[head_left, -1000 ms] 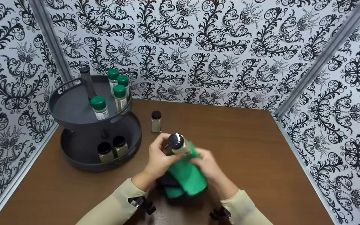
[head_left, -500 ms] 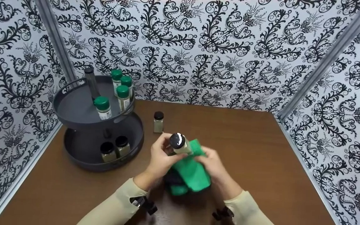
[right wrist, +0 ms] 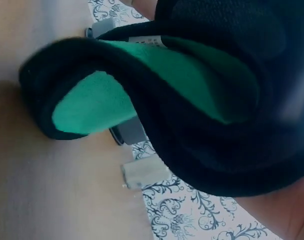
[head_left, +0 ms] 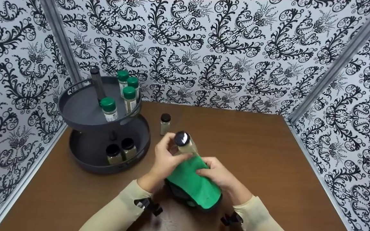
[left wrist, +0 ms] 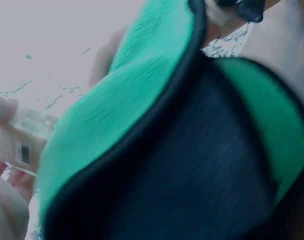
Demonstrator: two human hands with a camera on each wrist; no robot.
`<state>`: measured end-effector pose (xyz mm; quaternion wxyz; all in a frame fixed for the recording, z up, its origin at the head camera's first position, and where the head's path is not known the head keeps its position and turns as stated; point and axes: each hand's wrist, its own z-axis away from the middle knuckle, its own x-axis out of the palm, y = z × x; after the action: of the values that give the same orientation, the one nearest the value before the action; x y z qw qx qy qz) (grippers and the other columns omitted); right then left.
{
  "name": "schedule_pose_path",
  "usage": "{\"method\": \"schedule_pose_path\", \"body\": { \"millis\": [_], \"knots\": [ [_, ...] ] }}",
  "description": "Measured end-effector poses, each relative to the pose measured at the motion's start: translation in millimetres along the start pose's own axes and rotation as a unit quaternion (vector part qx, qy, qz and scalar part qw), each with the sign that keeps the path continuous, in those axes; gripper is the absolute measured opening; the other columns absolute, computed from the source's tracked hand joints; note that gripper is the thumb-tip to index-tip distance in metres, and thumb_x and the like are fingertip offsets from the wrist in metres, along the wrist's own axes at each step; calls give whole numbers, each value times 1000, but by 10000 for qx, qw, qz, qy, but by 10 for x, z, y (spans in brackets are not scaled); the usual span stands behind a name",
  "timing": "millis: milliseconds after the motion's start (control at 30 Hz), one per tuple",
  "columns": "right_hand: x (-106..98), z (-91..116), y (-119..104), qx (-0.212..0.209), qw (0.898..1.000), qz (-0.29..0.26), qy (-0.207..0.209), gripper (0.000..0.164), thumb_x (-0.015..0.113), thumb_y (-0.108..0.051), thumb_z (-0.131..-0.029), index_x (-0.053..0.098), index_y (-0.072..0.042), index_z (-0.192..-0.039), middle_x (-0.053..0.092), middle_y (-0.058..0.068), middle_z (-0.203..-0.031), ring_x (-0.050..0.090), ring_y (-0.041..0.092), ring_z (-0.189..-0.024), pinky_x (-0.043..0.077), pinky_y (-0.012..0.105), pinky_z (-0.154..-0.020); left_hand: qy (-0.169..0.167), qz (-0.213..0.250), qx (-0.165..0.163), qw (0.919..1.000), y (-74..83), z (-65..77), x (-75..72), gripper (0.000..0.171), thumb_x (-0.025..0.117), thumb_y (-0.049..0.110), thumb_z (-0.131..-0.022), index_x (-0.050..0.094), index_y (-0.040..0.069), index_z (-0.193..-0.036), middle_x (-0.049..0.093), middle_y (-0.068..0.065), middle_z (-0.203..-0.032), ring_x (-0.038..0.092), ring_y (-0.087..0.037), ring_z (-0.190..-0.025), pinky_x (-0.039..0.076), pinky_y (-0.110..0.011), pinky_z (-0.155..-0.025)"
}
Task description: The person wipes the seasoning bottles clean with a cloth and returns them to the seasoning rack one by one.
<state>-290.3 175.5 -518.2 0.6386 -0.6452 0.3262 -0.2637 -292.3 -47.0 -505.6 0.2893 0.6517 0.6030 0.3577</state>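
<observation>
My left hand (head_left: 164,158) grips a glass spice jar (head_left: 188,148) with a black cap, tilted, its cap end up. The left wrist view shows a barcode on the label of this jar (left wrist: 24,150). My right hand (head_left: 219,175) pinches a green cloth (head_left: 196,184) with black edging and a dark back side. Draped over the lower part of the jar, the cloth hides its base and hangs down between both wrists. In the right wrist view the folded cloth (right wrist: 91,105) covers most of the right hand.
A dark two-tier round stand (head_left: 75,112) is at the left. Several green-capped jars (head_left: 109,110) and a tall dark cylinder (head_left: 98,85) occupy its top tier; two black-capped jars (head_left: 114,155) sit below. Another black-capped jar (head_left: 165,125) stands on the wooden table (head_left: 252,144), before patterned walls.
The right hand has shifted down along the jar with the cloth, which now spreads flatter over the jar's lower part. The left hand keeps its grip. The head view has shifted slightly.
</observation>
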Motion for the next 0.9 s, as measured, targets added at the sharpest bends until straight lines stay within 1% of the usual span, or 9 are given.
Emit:
{"method": "schedule_pose_path", "body": {
  "millis": [67,133,233,300,400,467,533,667,900],
  "knots": [
    [-8,6,-9,-125,9999,-52,-77,29,59,7,-95,63,20,-121,78,-4,-102,72,7,-85,59,23,-76,251,-422,-70,9988,11,-103,-98,45,90,0,-76,64,2,-112,71,-7,-101,70,-14,-90,62,-29,-79],
    [-1,5,-7,-169,9997,-91,-155,27,61,8,-94,62,21,-118,77,-4,-101,71,6,-83,58,22,-75,539,-1116,-151,9922,5,-208,-229,47,85,-1,-73,63,2,-115,68,-7,-93,65,-14,-82,56,-24,-73],
    [27,1,4,-124,9996,-100,-238,26,62,8,-93,61,22,-115,76,-4,-99,69,5,-81,56,21,-73,888,-2235,-324,9701,-28,-342,-448,55,80,1,-68,62,3,-119,67,-8,-88,59,-17,-77,50,-23,-69],
    [43,-1,12,-76,9996,-102,-250,27,62,8,-93,60,23,-115,76,-5,-98,68,5,-80,56,20,-72,1034,-2773,-450,9541,-59,-405,-566,55,81,4,-67,63,4,-118,68,-9,-86,60,-19,-76,49,-26,-69],
    [56,-3,14,-72,9997,-106,-209,27,61,9,-92,59,23,-115,75,-6,-96,68,5,-79,56,20,-71,1116,-3237,-543,9380,-100,-463,-684,53,84,8,-66,63,5,-115,68,-9,-86,62,-23,-77,50,-33,-72],
    [61,-2,14,-94,9997,-85,-198,26,61,8,-92,60,23,-113,75,-6,-95,68,5,-78,56,20,-70,1148,-3422,-536,9310,-128,-475,-717,54,84,9,-65,62,6,-115,68,-10,-86,62,-27,-79,50,-38,-74],
    [66,-1,18,-108,9997,-63,-200,25,62,7,-92,61,22,-112,75,-5,-95,68,5,-77,56,20,-69,1152,-3530,-523,9270,-175,-472,-722,54,84,8,-66,62,5,-115,67,-11,-88,62,-31,-80,50,-43,-76],
    [89,-8,44,-169,9995,-24,-261,24,62,8,-93,62,21,-113,75,-5,-95,68,4,-77,56,19,-69,1078,-3603,-535,9251,-338,-425,-676,53,81,4,-67,61,3,-117,70,-15,-97,64,-34,-88,52,-49,-81],
    [146,-14,68,-210,9994,-67,-251,25,63,8,-91,61,22,-112,74,-6,-95,67,4,-77,55,19,-69,1130,-3532,-614,9267,-542,-340,-625,52,78,0,-72,61,3,-120,69,-19,-111,66,-40,-100,53,-53,-91]
  ]
}}
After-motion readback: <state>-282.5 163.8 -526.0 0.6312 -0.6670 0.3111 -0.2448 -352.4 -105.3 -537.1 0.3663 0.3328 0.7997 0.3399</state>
